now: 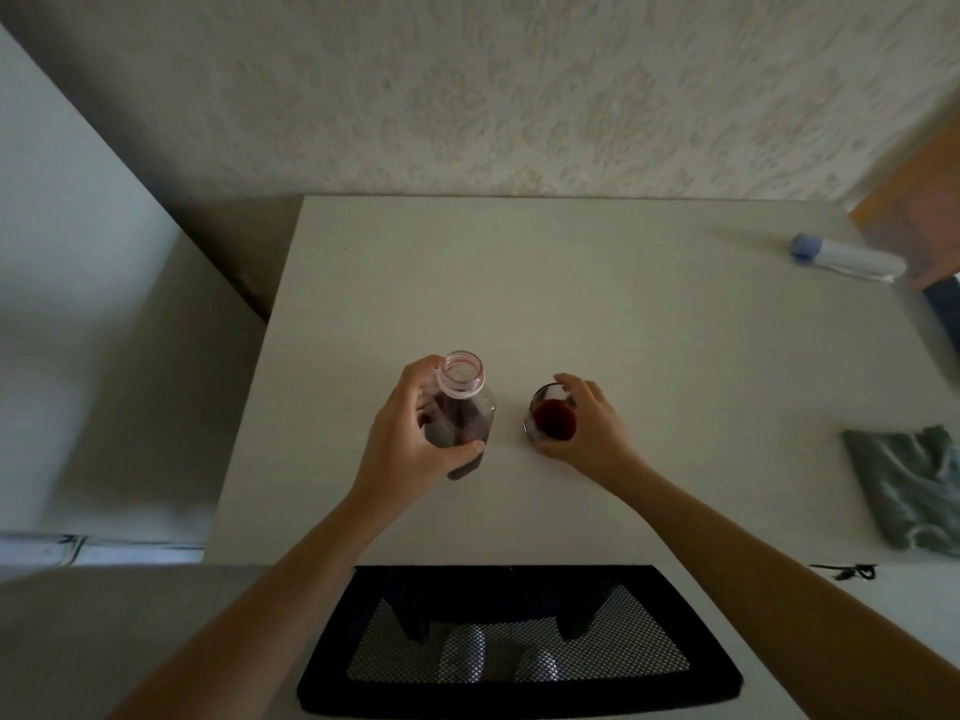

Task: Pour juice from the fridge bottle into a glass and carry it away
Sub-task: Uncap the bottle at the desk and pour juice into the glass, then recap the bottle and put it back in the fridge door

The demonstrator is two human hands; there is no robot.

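A clear plastic bottle (464, 407) with dark juice stands upright on the white table (571, 283), its mouth uncapped. My left hand (405, 433) is wrapped around its body from the left. To its right a small glass (551, 415) holds dark red juice and rests on the table. My right hand (592, 426) grips the glass from the right side, fingers over the rim's far edge and thumb at the near base.
A white tube with a blue cap (844, 257) lies at the table's far right. A grey-green cloth (906, 485) lies at the right edge. A black mesh chair back (519, 641) stands at the near edge. A wallpapered wall runs behind the table.
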